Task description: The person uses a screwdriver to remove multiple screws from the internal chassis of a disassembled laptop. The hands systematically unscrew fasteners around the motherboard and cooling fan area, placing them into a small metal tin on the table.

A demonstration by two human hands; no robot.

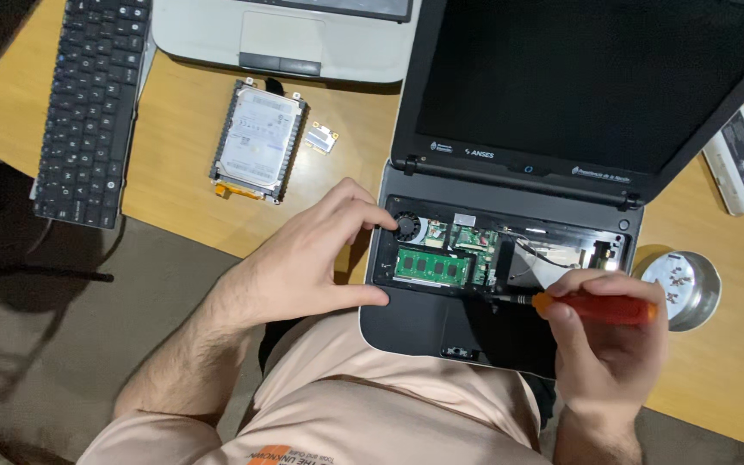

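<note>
Open tabletop [191, 185] lies at nine o'clock of the opened dark laptop [424, 323], hemmed at twelve by its raised screen [596, 77], at three by a round metal tin [686, 288], with hard drive [258, 142] and keyboard [92, 103] at ten.

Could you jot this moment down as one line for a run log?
left hand: steadies open laptop, fingertip by fan | right hand: grips orange-handled screwdriver, tip at exposed bay | nearby: hard drive, keyboard, screw dish

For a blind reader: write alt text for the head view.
A right hand holds a red-handled screwdriver to an opened black laptop with its keyboard removed, while the left hand steadies its edge. A hard drive lies nearby.
</note>
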